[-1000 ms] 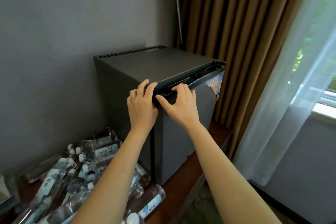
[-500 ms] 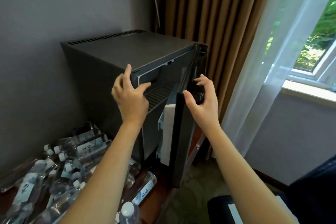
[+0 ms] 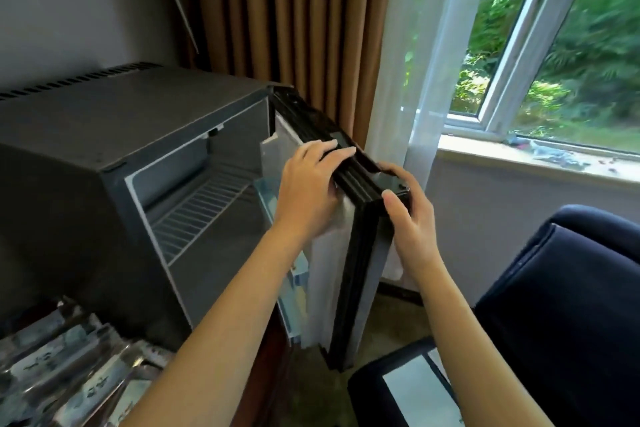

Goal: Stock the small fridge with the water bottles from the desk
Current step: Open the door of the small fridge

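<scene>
Holding the fridge (image 3: 104, 121) door (image 3: 360, 253) wide open, I have my left hand (image 3: 304, 184) hooked over its top edge and my right hand (image 3: 408, 218) curled round its outer corner. Opening looks done, but loading hasn't begun: the wire shelf (image 3: 201, 211) is bare and the water bottles (image 3: 69, 374) lie heaped beside the fridge at lower left, blurred and cut off. My arm hides the lower interior
</scene>
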A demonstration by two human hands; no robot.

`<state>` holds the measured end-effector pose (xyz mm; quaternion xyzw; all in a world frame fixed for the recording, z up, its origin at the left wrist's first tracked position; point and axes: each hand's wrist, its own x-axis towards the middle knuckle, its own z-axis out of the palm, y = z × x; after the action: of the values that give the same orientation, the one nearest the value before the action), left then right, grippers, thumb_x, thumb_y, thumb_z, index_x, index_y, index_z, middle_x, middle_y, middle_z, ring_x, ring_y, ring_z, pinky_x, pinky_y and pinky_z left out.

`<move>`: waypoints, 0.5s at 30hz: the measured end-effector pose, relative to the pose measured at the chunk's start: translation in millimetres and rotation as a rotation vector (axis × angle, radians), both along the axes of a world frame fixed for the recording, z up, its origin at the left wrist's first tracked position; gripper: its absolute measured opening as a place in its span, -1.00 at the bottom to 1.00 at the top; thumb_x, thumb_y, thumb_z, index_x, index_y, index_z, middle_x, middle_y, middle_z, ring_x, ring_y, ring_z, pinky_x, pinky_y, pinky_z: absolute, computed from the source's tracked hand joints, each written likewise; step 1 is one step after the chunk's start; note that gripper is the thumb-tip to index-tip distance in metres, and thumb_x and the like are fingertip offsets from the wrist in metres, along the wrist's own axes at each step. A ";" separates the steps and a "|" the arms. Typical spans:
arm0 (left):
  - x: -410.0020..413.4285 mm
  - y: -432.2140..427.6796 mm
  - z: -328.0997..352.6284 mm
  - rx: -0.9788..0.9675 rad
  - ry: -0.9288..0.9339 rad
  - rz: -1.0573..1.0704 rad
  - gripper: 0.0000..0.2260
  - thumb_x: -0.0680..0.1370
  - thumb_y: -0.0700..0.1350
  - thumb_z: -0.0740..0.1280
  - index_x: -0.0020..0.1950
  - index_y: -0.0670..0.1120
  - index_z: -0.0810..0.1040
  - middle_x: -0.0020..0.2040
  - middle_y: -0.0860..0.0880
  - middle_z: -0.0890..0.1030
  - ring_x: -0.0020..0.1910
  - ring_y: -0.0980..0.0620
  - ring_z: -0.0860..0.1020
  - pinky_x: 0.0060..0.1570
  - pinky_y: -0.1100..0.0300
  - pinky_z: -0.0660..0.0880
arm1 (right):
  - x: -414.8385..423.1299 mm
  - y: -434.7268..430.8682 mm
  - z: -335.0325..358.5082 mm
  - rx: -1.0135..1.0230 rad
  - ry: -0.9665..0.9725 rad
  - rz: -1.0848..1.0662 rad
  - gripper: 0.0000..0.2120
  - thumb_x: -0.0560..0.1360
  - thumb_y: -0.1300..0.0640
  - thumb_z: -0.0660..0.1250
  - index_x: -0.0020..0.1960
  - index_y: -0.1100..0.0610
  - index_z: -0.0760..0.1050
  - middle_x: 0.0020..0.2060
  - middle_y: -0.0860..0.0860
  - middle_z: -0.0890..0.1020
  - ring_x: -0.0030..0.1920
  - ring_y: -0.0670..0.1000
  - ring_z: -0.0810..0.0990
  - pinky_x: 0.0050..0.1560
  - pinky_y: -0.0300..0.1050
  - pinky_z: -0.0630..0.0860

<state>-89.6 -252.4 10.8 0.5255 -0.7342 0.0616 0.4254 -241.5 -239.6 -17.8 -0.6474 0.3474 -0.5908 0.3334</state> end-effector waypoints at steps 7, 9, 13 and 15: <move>-47.9 -52.1 -14.1 -0.045 -0.048 -0.166 -0.48 0.45 -0.45 0.22 0.39 -0.14 0.37 0.36 -0.14 0.43 0.37 -0.16 0.34 0.37 -0.01 0.23 | -71.4 -26.5 -6.3 0.002 -0.128 -0.380 -0.81 0.54 0.10 0.27 0.15 -0.03 0.43 -0.04 -0.15 0.57 -0.05 -0.26 0.58 -0.13 -0.49 0.45; -58.9 -71.1 -12.0 -0.013 -0.056 -0.219 -0.45 0.46 -0.44 0.20 0.43 -0.12 0.30 0.39 -0.10 0.40 0.41 -0.12 0.30 0.41 -0.02 0.17 | -83.3 -42.1 -9.3 0.029 -0.105 -0.511 -0.79 0.54 0.12 0.27 0.16 -0.03 0.41 -0.01 -0.09 0.57 -0.02 -0.17 0.58 -0.13 -0.47 0.47; -77.6 -112.7 -11.3 0.018 -0.166 -0.257 -0.37 0.47 -0.42 0.22 0.48 -0.06 0.16 0.47 -0.07 0.28 0.46 -0.03 0.21 0.43 0.00 -0.04 | -105.2 -83.7 -19.1 0.148 -0.013 -0.602 -0.70 0.57 0.17 0.22 0.30 0.06 0.38 0.15 0.00 0.51 0.11 -0.04 0.52 0.04 -0.28 0.49; -83.5 -133.1 -13.0 0.010 -0.212 -0.229 -0.37 0.47 -0.39 0.23 0.49 -0.07 0.15 0.49 -0.08 0.23 0.48 -0.03 0.18 0.42 0.02 -0.09 | -116.5 -107.0 -24.0 0.213 0.011 -0.556 -0.61 0.57 0.21 0.21 0.39 0.06 0.32 0.22 0.00 0.49 0.20 -0.03 0.48 0.21 -0.03 0.48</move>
<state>-173.1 -385.6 -2.1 0.4310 -0.8306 0.0641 0.3469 -358.0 -346.5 -41.8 -0.4922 0.5730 -0.6162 0.2231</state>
